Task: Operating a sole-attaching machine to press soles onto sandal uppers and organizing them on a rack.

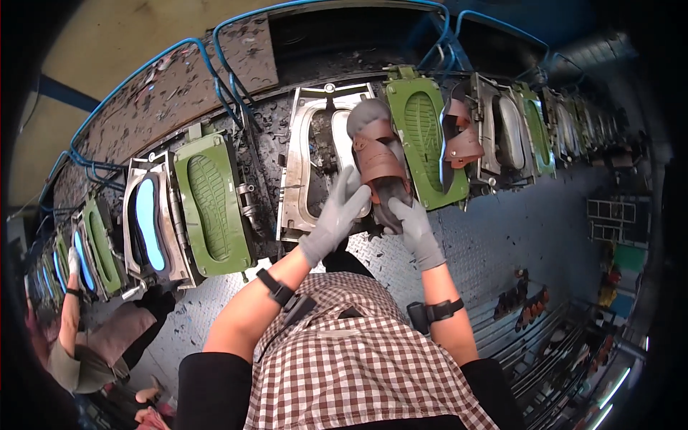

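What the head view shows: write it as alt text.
A gloved right hand grips the near end of a brown-strapped sandal, the gloved left hand at its side. A silver mold shows left of the sandal; a green mold and a second sandal show right.

The brown sandal (381,166) has matt, leathery straps (374,149). Left of it, a metal mould frame (297,168) looks scuffed; right of the sandal, a green mould (418,132) is ridged; below the sandal, the metal floor (390,259) is tread-patterned.
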Action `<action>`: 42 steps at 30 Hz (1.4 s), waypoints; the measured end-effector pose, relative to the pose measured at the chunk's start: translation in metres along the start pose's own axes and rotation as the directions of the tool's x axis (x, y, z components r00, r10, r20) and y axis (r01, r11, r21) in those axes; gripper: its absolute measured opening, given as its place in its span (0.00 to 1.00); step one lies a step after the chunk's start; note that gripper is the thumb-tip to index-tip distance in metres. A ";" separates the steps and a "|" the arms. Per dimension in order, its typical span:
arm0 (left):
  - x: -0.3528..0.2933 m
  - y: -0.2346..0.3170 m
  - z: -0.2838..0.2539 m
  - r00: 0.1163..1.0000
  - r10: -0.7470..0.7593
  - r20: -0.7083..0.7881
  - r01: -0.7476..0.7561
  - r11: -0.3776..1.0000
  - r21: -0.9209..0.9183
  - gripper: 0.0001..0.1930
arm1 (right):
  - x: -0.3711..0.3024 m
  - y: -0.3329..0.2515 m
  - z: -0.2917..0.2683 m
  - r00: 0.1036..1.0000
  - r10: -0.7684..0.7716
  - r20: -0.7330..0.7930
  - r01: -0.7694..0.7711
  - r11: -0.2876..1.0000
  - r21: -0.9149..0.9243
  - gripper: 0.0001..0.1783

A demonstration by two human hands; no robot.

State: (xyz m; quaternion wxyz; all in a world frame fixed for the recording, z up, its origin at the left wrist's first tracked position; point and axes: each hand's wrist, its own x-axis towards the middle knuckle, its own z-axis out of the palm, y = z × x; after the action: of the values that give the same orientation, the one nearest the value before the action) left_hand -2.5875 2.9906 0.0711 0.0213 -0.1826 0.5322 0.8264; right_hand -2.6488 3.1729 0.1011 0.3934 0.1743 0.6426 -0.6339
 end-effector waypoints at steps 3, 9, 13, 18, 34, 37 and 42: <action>-0.025 -0.007 0.005 0.986 -0.117 0.120 0.116 0.993 0.010 0.28 | 0.011 0.015 -0.010 0.955 -0.286 -0.075 0.294 0.946 0.134 0.23; 0.078 -0.011 -0.019 0.907 0.265 -0.327 -0.120 0.908 0.402 0.25 | 0.022 -0.042 -0.026 0.822 -0.556 -0.122 0.500 0.808 -0.312 0.25; 0.127 -0.074 -0.062 0.940 -0.147 -0.308 0.108 0.984 -0.139 0.35 | 0.050 -0.086 0.003 0.645 -0.763 -0.041 0.680 0.598 -0.424 0.26; 0.072 -0.079 -0.023 0.969 -0.160 -0.186 0.086 0.932 -0.351 0.30 | 0.092 -0.093 0.023 0.474 -0.873 0.114 0.415 0.106 -0.904 0.29; 0.057 -0.041 -0.018 0.906 -0.193 -0.375 0.146 0.978 -0.150 0.42 | 0.031 -0.007 0.013 0.659 -0.562 0.500 0.637 0.062 -0.768 0.31; 0.058 -0.036 -0.023 0.953 -0.117 -0.278 0.038 0.961 -0.273 0.42 | 0.046 0.000 0.020 0.813 -0.502 0.294 0.476 0.283 -0.833 0.35; 0.056 -0.045 -0.026 0.959 -0.052 -0.279 -0.036 0.953 -0.300 0.41 | 0.066 0.032 0.014 0.986 -0.163 0.043 0.143 0.679 -0.720 0.33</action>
State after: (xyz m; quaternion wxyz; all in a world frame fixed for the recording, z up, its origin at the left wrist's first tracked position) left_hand -2.6219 2.9781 0.0045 -0.0799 -0.3022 0.3965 0.8632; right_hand -2.6628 3.1455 0.0327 0.3680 -0.0403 0.8564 -0.3599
